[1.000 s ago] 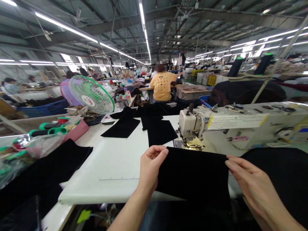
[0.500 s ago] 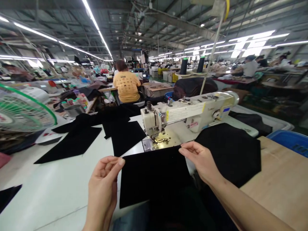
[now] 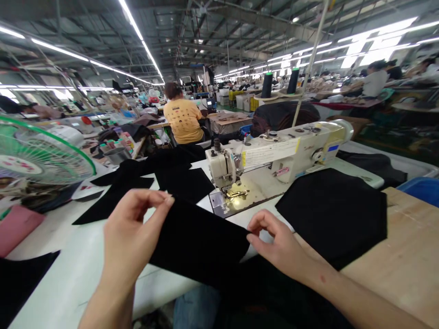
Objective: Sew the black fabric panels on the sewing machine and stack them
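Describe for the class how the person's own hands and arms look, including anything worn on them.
The left hand and right hand are ungloved, and no rings show on the visible fingers. Both forearms are bare as far as they show, without sleeve, watch or bracelet. A small mark sits on the right one near the wrist.

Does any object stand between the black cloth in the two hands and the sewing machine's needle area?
Nothing visible does. The left hand and right hand pinch the black cloth by its far edge, which faces the needle area of the sewing machine.
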### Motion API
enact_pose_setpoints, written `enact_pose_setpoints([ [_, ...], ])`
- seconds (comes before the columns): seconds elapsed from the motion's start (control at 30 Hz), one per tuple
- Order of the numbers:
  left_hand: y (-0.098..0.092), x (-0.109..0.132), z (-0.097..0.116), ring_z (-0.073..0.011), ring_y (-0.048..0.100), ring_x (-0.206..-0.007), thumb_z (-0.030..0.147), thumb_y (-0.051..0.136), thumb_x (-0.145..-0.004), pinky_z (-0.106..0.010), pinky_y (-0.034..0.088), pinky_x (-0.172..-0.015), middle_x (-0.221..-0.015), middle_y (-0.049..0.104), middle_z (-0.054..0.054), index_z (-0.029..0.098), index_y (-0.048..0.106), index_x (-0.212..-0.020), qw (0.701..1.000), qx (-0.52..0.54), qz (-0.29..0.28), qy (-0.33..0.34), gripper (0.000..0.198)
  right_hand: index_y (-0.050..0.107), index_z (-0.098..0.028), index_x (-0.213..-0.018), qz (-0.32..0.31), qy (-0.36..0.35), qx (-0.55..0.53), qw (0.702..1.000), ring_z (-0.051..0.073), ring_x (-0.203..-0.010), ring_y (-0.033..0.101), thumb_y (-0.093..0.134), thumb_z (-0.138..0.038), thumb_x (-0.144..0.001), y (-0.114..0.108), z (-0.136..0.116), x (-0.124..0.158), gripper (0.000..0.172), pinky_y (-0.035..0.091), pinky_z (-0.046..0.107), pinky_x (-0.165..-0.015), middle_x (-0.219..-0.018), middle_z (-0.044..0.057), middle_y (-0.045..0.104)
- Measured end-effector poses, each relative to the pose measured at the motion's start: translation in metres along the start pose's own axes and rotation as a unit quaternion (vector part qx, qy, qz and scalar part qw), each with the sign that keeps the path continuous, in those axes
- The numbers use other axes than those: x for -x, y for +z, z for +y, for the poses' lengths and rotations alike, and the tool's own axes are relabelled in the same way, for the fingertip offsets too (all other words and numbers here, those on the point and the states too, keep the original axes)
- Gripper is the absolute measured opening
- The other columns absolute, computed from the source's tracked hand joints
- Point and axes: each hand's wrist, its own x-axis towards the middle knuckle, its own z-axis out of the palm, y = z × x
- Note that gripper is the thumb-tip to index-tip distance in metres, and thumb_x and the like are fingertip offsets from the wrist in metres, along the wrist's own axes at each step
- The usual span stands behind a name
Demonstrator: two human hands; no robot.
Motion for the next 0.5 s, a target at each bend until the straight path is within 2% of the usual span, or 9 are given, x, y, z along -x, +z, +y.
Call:
enact_pose_setpoints([
  [0.07,0.017,-0.024,-0.003,-0.0142,0.061,-0.071,0.027,0.07,-0.075,-0.027,0.048,-0.071,-0.076,0.066,0.002,0.02,0.059,-0.073,0.99,-0.067,-0.111,0.064,0.013,0.058,-0.022,-0.083,-0.08,-0.012,0.021,0.997,0.013,-0.077,0.059,0.06,-0.01,-0.082,0.008,0.002,0.01,0.013,0.048,0.024,-0.072,-0.08,-0.003,0.061],
  [0.13,0.046,-0.038,-0.021,-0.0146,0.058,-0.067,0.022,0.067,-0.074,-0.027,0.044,-0.064,-0.07,0.063,0.002,0.02,0.058,-0.071,0.963,-0.086,-0.247,0.061,0.009,0.06,-0.021,-0.083,-0.147,-0.023,0.042,0.988,0.013,-0.077,0.06,0.06,-0.008,-0.085,0.013,0.012,0.018,0.013,0.048,0.024,-0.073,-0.081,-0.003,0.064],
  [0.2,0.081,-0.038,-0.049,-0.014,0.054,-0.063,0.016,0.066,-0.07,-0.026,0.042,-0.06,-0.065,0.059,0.003,0.02,0.056,-0.067,0.939,-0.059,-0.338,0.024,0.011,0.063,-0.021,-0.087,-0.188,-0.055,0.076,0.978,0.014,-0.081,0.063,0.06,-0.009,-0.089,0.014,0.026,0.022,0.013,0.048,0.025,-0.076,-0.085,0.0,0.067],
  [0.27,0.112,-0.028,-0.077,-0.0134,0.053,-0.061,0.013,0.066,-0.067,-0.025,0.042,-0.059,-0.063,0.058,0.004,0.02,0.053,-0.064,0.933,-0.049,-0.357,0.003,0.015,0.064,-0.019,-0.094,-0.214,-0.112,0.127,0.962,0.017,-0.087,0.064,0.057,-0.008,-0.092,0.011,0.041,0.022,0.013,0.049,0.028,-0.08,-0.092,0.003,0.069],
  [0.33,0.132,-0.014,-0.098,-0.0131,0.053,-0.059,0.013,0.066,-0.067,-0.025,0.041,-0.058,-0.061,0.057,0.004,0.02,0.05,-0.063,0.935,-0.046,-0.351,-0.011,0.018,0.064,-0.017,-0.1,-0.234,-0.168,0.187,0.939,0.019,-0.09,0.063,0.053,-0.005,-0.094,0.005,0.053,0.022,0.018,0.05,0.03,-0.081,-0.096,0.007,0.069],
  [0.4,0.14,-0.003,-0.109,-0.0131,0.052,-0.059,0.015,0.066,-0.068,-0.024,0.04,-0.057,-0.062,0.056,0.004,0.02,0.05,-0.064,0.938,-0.045,-0.342,-0.021,0.018,0.062,-0.016,-0.101,-0.245,-0.201,0.24,0.918,0.021,-0.088,0.062,0.05,-0.003,-0.094,0.0,0.06,0.021,0.019,0.05,0.032,-0.079,-0.094,0.008,0.068],
  [0.5,0.14,0.002,-0.114,-0.0129,0.052,-0.062,0.014,0.063,-0.07,-0.024,0.04,-0.059,-0.064,0.057,0.004,0.02,0.051,-0.065,0.94,-0.044,-0.338,-0.025,0.014,0.06,-0.016,-0.097,-0.246,-0.207,0.286,0.903,0.021,-0.083,0.06,0.05,-0.005,-0.095,-0.005,0.064,0.021,0.016,0.05,0.034,-0.075,-0.09,0.007,0.066],
])
